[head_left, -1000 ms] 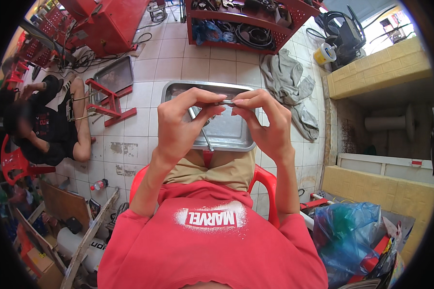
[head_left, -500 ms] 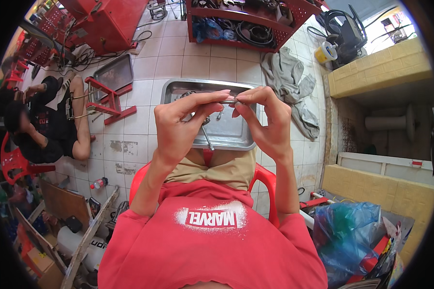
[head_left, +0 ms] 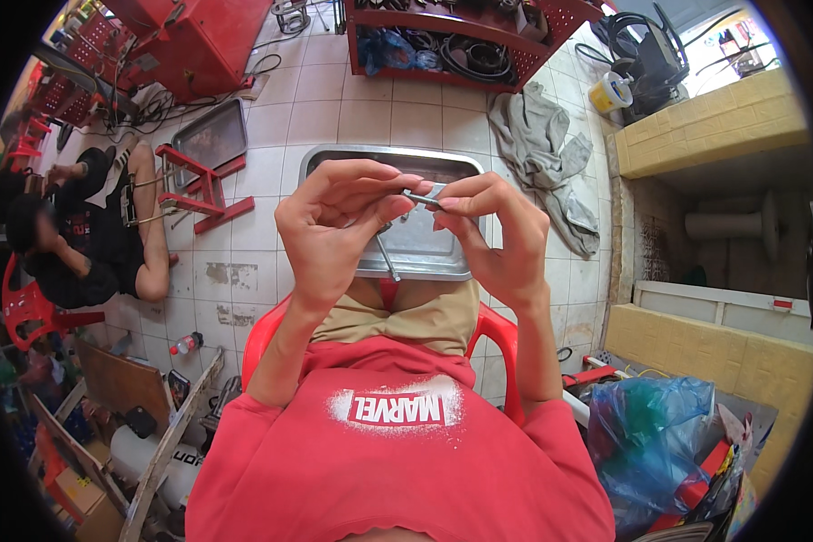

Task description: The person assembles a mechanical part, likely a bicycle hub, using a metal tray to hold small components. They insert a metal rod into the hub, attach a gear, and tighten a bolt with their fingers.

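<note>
A short, slim grey metal rod (head_left: 422,200) is held level between both hands, above a metal tray (head_left: 452,269). My left hand (head_left: 328,237) pinches its left end between thumb and fingertips. On the other end, my right hand (head_left: 506,237) closes thumb and fingers. The rod's exact kind is too small to tell. Under my left hand, a long metal tool (head_left: 388,257) leans over the near side of the tray. Other parts in the tray are mostly hidden by my hands.
Left, a person (head_left: 90,226) sits low beside a red metal stand (head_left: 210,194) and a second tray (head_left: 210,135). A grey cloth (head_left: 542,154) lies on the tiles at right. A red tool cart (head_left: 434,63) stands ahead. Bagged items (head_left: 650,434) sit lower right.
The rod has tilted, its right end now lower, and more of it shows between my fingers. My left hand has shifted slightly left; both hands keep their pinch.
</note>
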### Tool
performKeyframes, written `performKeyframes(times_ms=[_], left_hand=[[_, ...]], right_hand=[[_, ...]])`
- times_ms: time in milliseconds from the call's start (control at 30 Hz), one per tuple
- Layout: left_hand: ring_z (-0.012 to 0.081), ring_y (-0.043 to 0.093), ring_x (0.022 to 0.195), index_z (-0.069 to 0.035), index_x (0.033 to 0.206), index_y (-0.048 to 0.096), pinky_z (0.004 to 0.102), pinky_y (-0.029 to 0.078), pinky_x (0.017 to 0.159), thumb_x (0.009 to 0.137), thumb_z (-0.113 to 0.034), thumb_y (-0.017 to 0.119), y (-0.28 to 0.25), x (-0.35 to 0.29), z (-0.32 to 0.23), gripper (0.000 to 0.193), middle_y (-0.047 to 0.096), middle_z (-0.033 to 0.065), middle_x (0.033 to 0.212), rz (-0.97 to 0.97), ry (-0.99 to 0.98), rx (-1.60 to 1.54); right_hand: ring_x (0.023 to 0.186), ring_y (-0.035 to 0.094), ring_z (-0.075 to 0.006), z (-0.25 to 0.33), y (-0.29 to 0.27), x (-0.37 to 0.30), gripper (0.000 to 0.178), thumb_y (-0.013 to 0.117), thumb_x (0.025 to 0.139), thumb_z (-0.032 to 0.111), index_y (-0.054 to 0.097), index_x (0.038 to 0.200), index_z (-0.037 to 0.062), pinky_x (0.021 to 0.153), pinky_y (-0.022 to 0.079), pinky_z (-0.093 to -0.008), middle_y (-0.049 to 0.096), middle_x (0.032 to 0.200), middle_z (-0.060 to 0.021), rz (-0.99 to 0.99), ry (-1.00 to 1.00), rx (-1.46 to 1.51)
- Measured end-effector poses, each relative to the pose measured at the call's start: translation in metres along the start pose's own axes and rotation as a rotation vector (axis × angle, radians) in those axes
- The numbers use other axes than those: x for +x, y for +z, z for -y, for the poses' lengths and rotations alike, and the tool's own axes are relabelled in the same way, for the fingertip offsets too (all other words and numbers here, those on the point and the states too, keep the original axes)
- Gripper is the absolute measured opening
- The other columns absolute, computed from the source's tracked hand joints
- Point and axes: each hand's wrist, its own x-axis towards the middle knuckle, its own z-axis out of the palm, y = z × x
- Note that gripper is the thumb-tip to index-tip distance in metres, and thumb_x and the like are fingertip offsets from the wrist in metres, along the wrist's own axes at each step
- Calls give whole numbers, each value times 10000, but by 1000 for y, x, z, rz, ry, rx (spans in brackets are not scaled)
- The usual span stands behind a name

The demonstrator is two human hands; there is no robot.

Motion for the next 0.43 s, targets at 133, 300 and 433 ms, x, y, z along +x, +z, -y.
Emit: performKeyframes(times_ms=[133, 300, 433], left_hand=[[278, 744, 1009, 20, 1101, 606, 295, 616, 841, 873, 136, 695, -2, 2, 6, 271, 744, 217, 1064, -7, -78, -84], [300, 746, 998, 5, 1051, 591, 321, 618, 848, 853, 130, 722, -1, 0, 13, 269, 747, 226, 1032, -53, -45, -92], [344, 744, 989, -7, 1028, 585, 380, 611, 877, 859, 127, 722, -7, 2, 22, 255, 749, 234, 1010, 49, 144, -37]], right_hand=[[805, 689, -222, 0, -1, 3, 225, 792, 769, -87, 647, 898, 27, 653, 564, -326, 718, 917, -78, 4, -49, -73], [822, 697, -221, -1, 0, 2, 228, 796, 770, -84, 650, 906, 28, 664, 567, -331, 717, 911, -88, 1, 18, -17], [865, 719, -225, -2, -3, 2, 224, 793, 783, -84, 658, 915, 36, 707, 576, -334, 724, 913, -95, 15, 118, 107]])
